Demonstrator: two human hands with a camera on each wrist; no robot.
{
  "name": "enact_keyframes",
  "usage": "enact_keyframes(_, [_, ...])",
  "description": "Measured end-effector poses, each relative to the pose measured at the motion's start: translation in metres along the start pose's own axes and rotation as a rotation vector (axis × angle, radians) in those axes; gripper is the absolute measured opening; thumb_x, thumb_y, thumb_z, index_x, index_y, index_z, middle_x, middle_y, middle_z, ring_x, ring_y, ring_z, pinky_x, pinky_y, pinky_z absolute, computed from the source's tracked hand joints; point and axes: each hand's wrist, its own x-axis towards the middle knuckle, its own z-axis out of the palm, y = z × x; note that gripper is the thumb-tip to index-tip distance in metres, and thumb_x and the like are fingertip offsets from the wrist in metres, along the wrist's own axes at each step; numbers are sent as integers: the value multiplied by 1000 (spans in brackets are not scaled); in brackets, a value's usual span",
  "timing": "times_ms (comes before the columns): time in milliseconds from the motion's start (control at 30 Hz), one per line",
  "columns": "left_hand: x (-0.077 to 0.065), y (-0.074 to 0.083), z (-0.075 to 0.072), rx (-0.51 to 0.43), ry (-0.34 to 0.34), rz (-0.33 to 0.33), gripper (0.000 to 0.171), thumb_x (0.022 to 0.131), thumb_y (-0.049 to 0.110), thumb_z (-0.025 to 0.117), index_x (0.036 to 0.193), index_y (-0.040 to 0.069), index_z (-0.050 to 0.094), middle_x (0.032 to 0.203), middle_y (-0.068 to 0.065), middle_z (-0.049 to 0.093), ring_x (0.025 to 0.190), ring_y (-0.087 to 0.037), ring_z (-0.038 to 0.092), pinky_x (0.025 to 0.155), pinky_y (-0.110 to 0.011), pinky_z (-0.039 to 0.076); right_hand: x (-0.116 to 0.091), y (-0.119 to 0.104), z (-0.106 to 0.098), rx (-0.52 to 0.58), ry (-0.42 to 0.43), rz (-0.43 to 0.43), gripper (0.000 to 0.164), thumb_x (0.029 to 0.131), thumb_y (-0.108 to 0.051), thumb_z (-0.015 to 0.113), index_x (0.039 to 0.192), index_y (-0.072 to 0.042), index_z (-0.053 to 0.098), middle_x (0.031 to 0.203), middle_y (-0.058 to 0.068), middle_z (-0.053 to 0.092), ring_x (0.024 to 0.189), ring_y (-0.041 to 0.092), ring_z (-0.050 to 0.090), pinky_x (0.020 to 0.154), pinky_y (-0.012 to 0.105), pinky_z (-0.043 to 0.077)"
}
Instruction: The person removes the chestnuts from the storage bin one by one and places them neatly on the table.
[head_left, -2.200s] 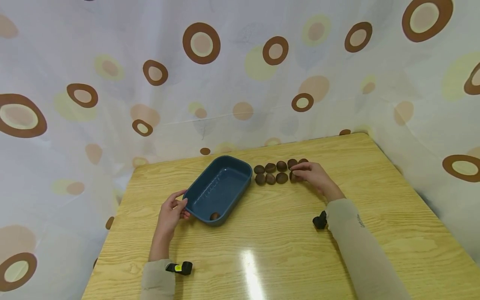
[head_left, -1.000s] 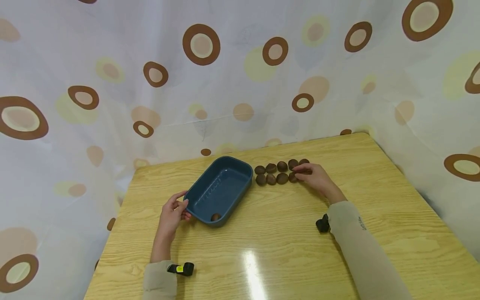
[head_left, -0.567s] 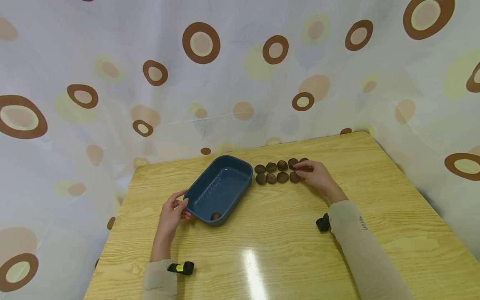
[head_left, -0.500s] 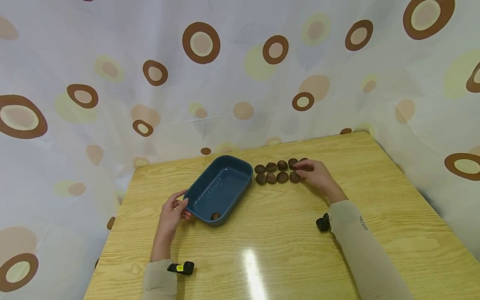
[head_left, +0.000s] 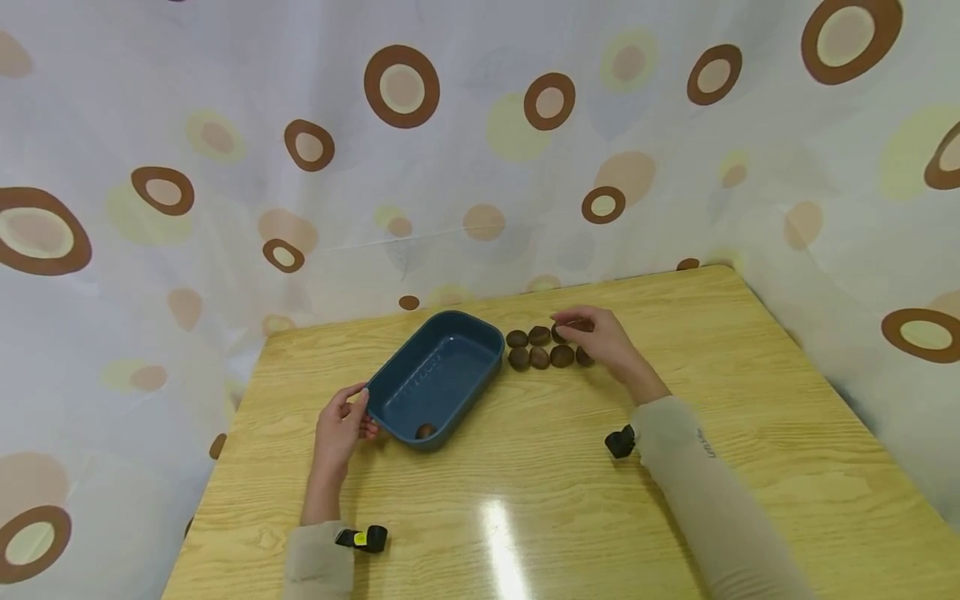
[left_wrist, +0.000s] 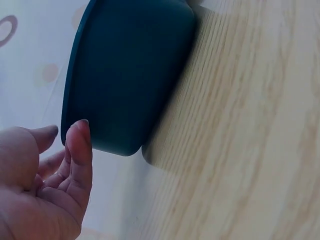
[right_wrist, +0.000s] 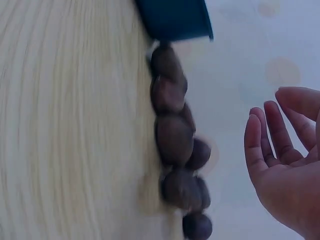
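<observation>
My left hand (head_left: 339,429) grips the near left corner of a deep blue rectangular basin (head_left: 442,383), thumb over the rim and fingers beneath it. One chestnut (head_left: 425,431) lies inside, at the near end. To the basin's right, dark brown chestnuts stand in two rows: a front row (head_left: 562,356) and a back row (head_left: 539,335). My right hand (head_left: 600,337) is over the right part of these rows and hides some of them. In the right wrist view its loosely bent fingers (right_wrist: 253,140) hold nothing, apart from the chestnuts (right_wrist: 173,140).
The light wooden table (head_left: 600,483) reaches back to a white curtain (head_left: 450,167) with brown and yellow circles. Another stretch of that curtain closes off the right side. A black wrist camera (head_left: 620,442) sits on the right sleeve, and a second camera (head_left: 371,538) on the left.
From the right end of the front row, my right hand has risen and moved left over the back row. The chestnut it was touching stays in the front row. The left hand keeps the basin's corner.
</observation>
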Motion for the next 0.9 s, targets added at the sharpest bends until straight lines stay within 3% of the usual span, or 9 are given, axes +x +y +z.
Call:
enact_keyframes(100, [-3,4,3,2,1,-9,47,105,30,63,145,6,55,74,-1,65,60,-15,68,62,-30,61,2,-14,15,42,-39,-26,35,105,-18,62,137,-4,63,143,19,59,126,38,59,110,56,46])
enact_keyframes(367, [-6,7,4,7,-46,-18,60,98,11,73,152,6,46,80,-2,70,63,-17,71,66,-34,63,11,-40,70,101,-190,-32,34,106,-16,61,137,-3,64,140,18,61,123,42,59,106,63,46])
enact_keyframes(500, [-4,5,0,-13,-27,-19,57,99,10,71,151,7,48,82,-4,68,61,-15,69,66,-33,62,13,-51,101,64,-271,-60,33,106,-17,61,136,-4,65,136,14,62,116,34,63,101,56,52])
enact_keyframes(733, [-3,4,-8,1,-32,-3,47,107,17,59,152,12,48,91,-3,59,63,-10,63,63,-27,58,16,-61,156,79,-423,-116,30,105,-11,61,133,1,65,135,21,61,119,41,63,98,45,57])
enact_keyframes(900, [0,0,-10,27,-31,6,46,109,24,54,153,14,48,91,-2,55,60,-11,58,59,-25,53,19,-66,181,18,-531,-75,34,106,-13,61,136,1,63,137,20,62,118,37,66,95,42,59])
